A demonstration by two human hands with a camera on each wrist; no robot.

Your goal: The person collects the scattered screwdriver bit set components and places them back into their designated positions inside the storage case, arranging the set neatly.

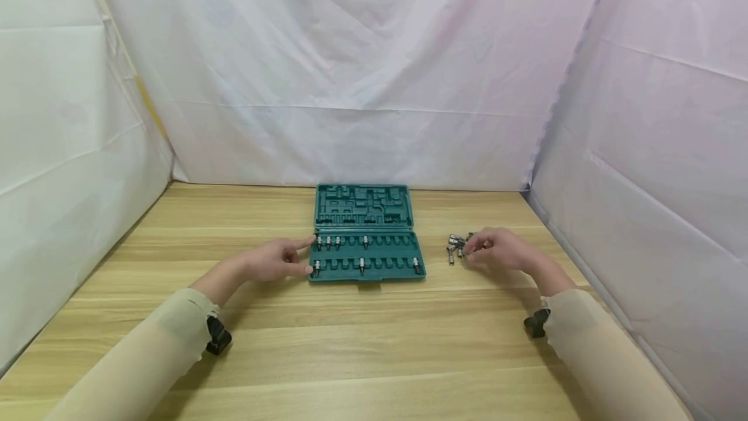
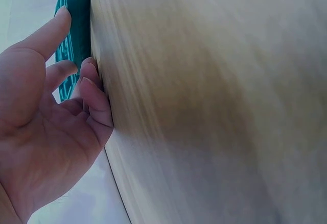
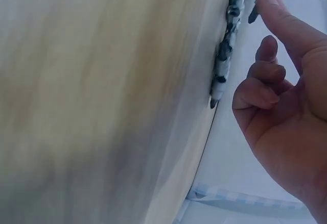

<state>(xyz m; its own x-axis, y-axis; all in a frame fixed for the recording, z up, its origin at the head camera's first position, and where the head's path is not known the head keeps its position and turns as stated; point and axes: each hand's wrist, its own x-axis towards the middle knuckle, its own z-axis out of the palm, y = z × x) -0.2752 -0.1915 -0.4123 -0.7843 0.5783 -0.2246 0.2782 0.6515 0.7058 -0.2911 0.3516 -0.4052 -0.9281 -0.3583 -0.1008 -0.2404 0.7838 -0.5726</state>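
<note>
A green plastic socket case point(image 1: 350, 277) lies unfolded on the table, with several silver bit sockets point(image 1: 361, 266) standing in its two rows. At its left edge, my left hand point(image 1: 271, 260) touches the case with spread thumb and index finger; the other fingers curl under in the left wrist view. Right of the case lies a small pile of loose bit sockets point(image 1: 456, 240). Over the pile's right side, my right hand point(image 1: 499, 251) pinches a bit socket point(image 3: 253, 15), whose dark tip shows beside the thumb point(image 3: 278, 17). The right index finger is mostly hidden.
The case's moulded lid point(image 1: 362, 203) leans back toward the white rear curtain point(image 1: 350, 141). White sheets point(image 1: 654, 148) also close off both sides of the wooden table point(image 1: 350, 343). A dark camera mount point(image 1: 219, 335) sits on each wrist.
</note>
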